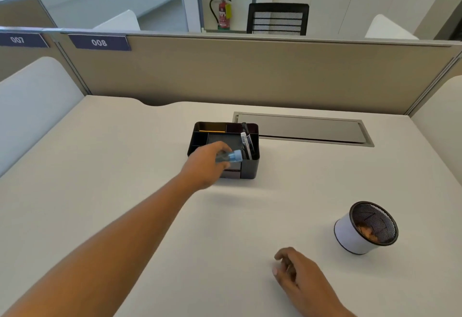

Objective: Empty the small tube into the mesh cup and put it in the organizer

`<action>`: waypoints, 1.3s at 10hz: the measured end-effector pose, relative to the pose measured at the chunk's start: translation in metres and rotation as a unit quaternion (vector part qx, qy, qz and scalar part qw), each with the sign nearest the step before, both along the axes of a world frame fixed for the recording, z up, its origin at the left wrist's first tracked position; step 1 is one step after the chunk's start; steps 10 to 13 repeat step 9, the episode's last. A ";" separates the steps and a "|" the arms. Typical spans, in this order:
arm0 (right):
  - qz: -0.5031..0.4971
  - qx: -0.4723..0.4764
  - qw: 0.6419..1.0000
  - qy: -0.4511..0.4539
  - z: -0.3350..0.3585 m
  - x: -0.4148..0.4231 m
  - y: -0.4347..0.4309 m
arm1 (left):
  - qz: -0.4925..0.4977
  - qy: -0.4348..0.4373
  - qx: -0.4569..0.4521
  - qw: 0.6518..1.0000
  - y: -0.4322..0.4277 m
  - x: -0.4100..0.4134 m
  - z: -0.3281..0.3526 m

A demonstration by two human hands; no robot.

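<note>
Two bare hands work over a pale desk (125, 191) that fills most of the view, backed at 12 o'clock by a beige partition (250, 71) with a grey cable hatch (302, 129) set flush in the desktop just before it. Next in size, a black organizer (250, 166) stands near the middle of the desk, its compartments open at the top; pens (246, 141) stand upright in its right-hand compartment and a yellow pencil (212, 131) lies in a rear one. At 4 o'clock from the organizer, well apart from it, the mesh cup (350, 236) sits on the desk, white-walled with a dark rim; something brownish lies inside, too dim to identify. The left hand (207, 164) reaches out from 8 o'clock over the organizer's front edge, fingers clamped around the small tube (229, 156), which is blurred, lies roughly level and points its blue end toward 3 o'clock. The right hand (300, 279) sits low at 5 o'clock, just above or on the desk, fingers loosely curled and apart, holding nothing.
</note>
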State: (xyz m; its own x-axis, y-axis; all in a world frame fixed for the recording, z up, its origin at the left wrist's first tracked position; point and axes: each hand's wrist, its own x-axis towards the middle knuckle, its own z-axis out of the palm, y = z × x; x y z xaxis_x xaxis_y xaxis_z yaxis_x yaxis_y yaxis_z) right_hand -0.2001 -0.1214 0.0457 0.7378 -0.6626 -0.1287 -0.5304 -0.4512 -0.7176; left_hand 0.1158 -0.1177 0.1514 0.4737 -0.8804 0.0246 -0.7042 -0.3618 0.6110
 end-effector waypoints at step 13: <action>0.037 -0.109 0.993 -0.036 -0.036 -0.009 0.018 | 0.076 -0.089 -0.107 0.987 0.001 -0.001 -0.052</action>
